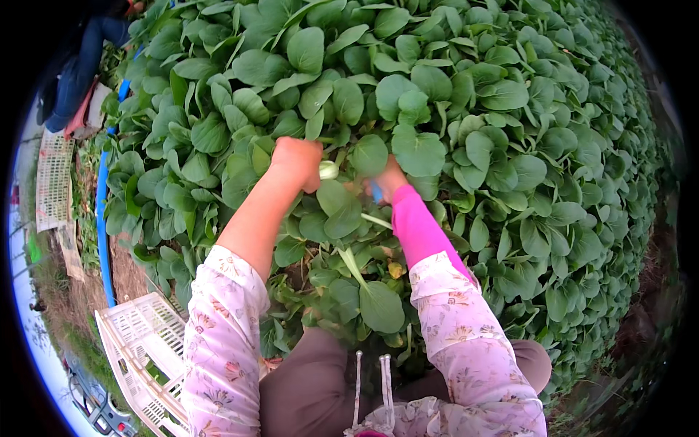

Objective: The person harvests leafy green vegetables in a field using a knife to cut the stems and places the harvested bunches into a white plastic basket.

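Note:
My left hand (299,161) is closed around a leafy green, apparently bok choy, whose pale stem base (328,170) sticks out at the right of the fist. Just to the right, my right hand (385,179) grips a tool by its blue handle (376,191); leaves hide the rest of the tool and some of the fingers. Dense leafy green plants (502,95) surround both hands. Below them, a loose leaf with a pale stalk (380,306) lies over the low foliage, close to a yellowed leaf (396,270).
A white slatted plastic crate (143,338) stands at the lower left. Along the bed's left edge runs a blue hose (102,218). Another white crate (53,180) lies farther off, near a person in blue trousers (87,60) at the upper left.

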The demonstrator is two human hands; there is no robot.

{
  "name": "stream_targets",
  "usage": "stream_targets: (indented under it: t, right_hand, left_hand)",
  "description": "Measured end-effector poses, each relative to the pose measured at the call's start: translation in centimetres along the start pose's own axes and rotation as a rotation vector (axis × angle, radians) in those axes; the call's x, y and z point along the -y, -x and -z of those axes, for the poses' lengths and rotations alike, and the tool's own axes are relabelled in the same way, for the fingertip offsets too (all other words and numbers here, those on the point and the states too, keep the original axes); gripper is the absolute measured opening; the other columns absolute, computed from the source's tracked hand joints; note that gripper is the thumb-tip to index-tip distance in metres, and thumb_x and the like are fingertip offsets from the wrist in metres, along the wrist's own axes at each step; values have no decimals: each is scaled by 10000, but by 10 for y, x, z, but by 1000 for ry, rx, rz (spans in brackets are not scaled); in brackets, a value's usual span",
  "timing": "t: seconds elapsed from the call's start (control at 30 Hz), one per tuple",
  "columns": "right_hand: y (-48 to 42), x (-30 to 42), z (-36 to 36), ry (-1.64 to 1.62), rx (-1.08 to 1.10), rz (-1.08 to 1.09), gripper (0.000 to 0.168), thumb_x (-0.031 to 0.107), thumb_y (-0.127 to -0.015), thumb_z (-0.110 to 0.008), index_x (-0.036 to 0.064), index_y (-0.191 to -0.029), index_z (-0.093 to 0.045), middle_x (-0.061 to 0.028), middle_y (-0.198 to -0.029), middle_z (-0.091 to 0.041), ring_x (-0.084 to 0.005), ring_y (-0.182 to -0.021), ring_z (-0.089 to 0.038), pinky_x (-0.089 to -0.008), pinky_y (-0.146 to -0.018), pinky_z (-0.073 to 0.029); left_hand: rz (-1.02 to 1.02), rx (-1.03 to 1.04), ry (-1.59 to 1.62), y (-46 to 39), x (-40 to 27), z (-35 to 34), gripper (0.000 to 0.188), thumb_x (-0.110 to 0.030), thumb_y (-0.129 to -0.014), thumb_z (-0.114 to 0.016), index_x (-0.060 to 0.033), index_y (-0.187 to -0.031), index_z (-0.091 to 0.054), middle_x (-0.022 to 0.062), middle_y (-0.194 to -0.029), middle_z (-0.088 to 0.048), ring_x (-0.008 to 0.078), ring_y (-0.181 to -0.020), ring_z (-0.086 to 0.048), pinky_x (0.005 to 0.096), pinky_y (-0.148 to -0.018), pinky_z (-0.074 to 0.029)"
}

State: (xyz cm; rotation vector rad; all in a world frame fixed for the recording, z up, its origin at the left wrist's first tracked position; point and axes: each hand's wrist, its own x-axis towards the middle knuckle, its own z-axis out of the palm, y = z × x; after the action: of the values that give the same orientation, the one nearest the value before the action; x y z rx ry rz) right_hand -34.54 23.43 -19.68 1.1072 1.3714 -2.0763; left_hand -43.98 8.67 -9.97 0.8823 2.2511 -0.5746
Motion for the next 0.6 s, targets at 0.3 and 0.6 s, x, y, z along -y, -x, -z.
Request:
stream_targets:
  t: [0.3, 0.6]
  right_hand:
    - [22, -16, -7, 261, -17, 140, 183, 183, -830, -552, 3, -797, -561, -88, -602, -554, -180, -459, -529, -317, -384, -387]
    - [134, -26, 25, 183, -432, 800, 296, 118, -795, -669, -34, -1035, -587, -45, -685, -611, -120, -564, -541, -247, -502, -416]
  left_hand:
    - [-20, -189, -6, 18, -3, -11, 583, -122, -623, -623, -46, -1191, -518, 79, -1299, -465, 289, -869, -621, 370, -748, -481]
    - [-313, -678, 255, 143, -19, 11, 552, -182, -583, -668, -70, -1109, -544, 120, -1180, -530, 267, -648, -558, 368, -637, -463]
